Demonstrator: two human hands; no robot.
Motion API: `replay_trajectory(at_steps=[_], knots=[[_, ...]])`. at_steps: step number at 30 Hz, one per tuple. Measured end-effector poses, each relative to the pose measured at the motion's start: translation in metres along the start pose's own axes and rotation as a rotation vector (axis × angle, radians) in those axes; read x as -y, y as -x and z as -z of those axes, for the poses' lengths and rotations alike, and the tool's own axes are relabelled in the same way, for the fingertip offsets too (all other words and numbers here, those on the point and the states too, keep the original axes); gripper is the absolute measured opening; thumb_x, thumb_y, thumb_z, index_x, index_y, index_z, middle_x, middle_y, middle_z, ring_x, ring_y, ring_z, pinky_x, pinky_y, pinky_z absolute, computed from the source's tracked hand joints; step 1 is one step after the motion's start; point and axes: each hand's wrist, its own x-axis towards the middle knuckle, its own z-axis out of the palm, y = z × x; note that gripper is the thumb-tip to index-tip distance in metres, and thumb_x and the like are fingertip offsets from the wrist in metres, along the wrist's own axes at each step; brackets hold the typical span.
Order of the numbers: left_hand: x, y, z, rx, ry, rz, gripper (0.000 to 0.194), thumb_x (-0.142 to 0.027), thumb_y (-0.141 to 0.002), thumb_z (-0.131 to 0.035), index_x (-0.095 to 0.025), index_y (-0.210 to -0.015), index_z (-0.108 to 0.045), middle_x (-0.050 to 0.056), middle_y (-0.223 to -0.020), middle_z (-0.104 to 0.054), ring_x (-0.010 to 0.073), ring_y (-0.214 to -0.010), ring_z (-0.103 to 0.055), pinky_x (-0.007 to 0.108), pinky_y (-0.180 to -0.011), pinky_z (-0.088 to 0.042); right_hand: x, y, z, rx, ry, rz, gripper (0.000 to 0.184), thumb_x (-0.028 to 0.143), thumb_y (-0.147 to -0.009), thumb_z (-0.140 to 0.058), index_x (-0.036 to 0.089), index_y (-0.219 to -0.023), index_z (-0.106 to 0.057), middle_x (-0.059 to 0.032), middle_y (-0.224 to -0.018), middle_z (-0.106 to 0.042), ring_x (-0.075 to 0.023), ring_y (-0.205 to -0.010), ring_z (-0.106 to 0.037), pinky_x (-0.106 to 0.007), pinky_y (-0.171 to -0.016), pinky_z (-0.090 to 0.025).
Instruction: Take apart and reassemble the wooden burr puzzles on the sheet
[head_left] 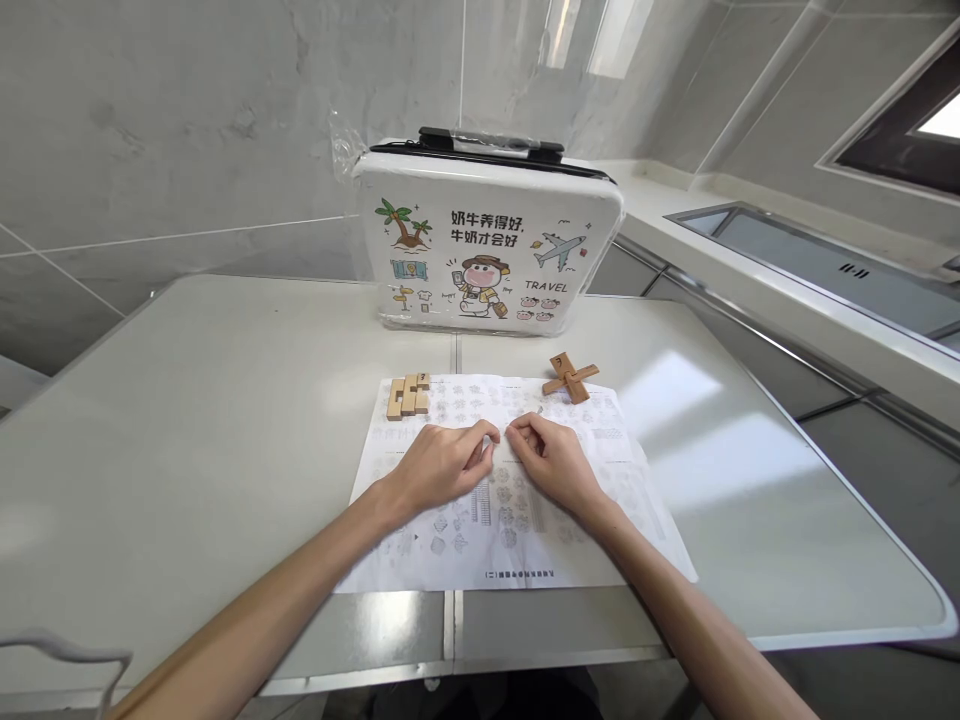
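Note:
My left hand (444, 462) and my right hand (551, 460) rest side by side on a printed instruction sheet (480, 545) covered with small diagrams. Both hands have their fingers curled in, fingertips almost meeting at the sheet's middle; what they pinch, if anything, is hidden. A row of light wooden blocks (407, 395) lies on the sheet's far left corner, just beyond my left hand. A darker wooden cross-shaped puzzle piece (570, 377) sits at the sheet's far right corner.
A white cartoon-printed case (491, 240) with a black handle stands upright at the far edge of the pale table (187, 430). A counter with a sunken steel sink (825, 265) runs along the right. Tiled wall behind.

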Motion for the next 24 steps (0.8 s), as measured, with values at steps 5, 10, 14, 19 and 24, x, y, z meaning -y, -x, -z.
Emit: replay_trajectory(at_steps=[5,10,14,19,24], knots=[[0.0025,0.0014,-0.0056,0.039,-0.001,-0.027,0.015,-0.019,-0.1,-0.051,-0.021,-0.108,-0.063,-0.008,-0.056,-0.057,0.01,-0.045,-0.05,0.023,-0.049,-0.032,-0.0007,-0.0015,0.001,-0.027,-0.087,-0.026,0.025,0.041,-0.101,-0.057,0.021,-0.089,-0.066,0.0005,-0.068,-0.064,-0.0161,-0.06,-0.054,-0.029,-0.059,-0.04],[0.0043,0.0007,-0.0077,0.07,-0.024,-0.057,0.015,-0.016,-0.099,-0.05,-0.02,-0.105,-0.063,-0.008,-0.056,-0.056,0.0106,-0.046,-0.051,0.023,-0.05,-0.031,-0.0028,-0.0025,0.0009,-0.049,-0.133,-0.044,0.028,0.045,-0.1,-0.058,0.021,-0.089,-0.068,-0.0001,-0.069,-0.064,-0.0159,-0.059,-0.053,-0.029,-0.057,-0.041],[0.0047,0.0007,-0.0088,0.07,-0.043,-0.061,0.014,-0.016,-0.098,-0.05,-0.02,-0.104,-0.063,-0.007,-0.057,-0.058,0.011,-0.047,-0.05,0.024,-0.05,-0.031,-0.0043,-0.0032,0.001,-0.06,-0.169,-0.083,0.031,0.049,-0.099,-0.06,0.021,-0.088,-0.068,0.0008,-0.065,-0.061,-0.0159,-0.057,-0.05,-0.029,-0.056,-0.04],[0.0042,0.0006,-0.0085,0.076,-0.046,-0.057,0.014,-0.017,-0.098,-0.05,-0.02,-0.103,-0.063,-0.006,-0.059,-0.06,0.0111,-0.047,-0.051,0.024,-0.05,-0.032,-0.0048,-0.0047,0.003,-0.057,-0.313,-0.161,0.037,0.056,-0.097,-0.062,0.021,-0.089,-0.067,-0.0007,-0.071,-0.064,-0.0159,-0.06,-0.053,-0.028,-0.057,-0.041],[0.0036,0.0003,-0.0079,0.074,-0.041,-0.056,0.015,-0.017,-0.098,-0.05,-0.02,-0.103,-0.063,-0.006,-0.059,-0.061,0.0106,-0.047,-0.05,0.024,-0.05,-0.031,-0.0057,-0.0068,0.0078,-0.06,-0.541,-0.254,0.041,0.061,-0.095,-0.067,0.02,-0.089,-0.067,0.0038,-0.062,-0.054,-0.0112,-0.05,-0.041,-0.025,-0.047,-0.033]])
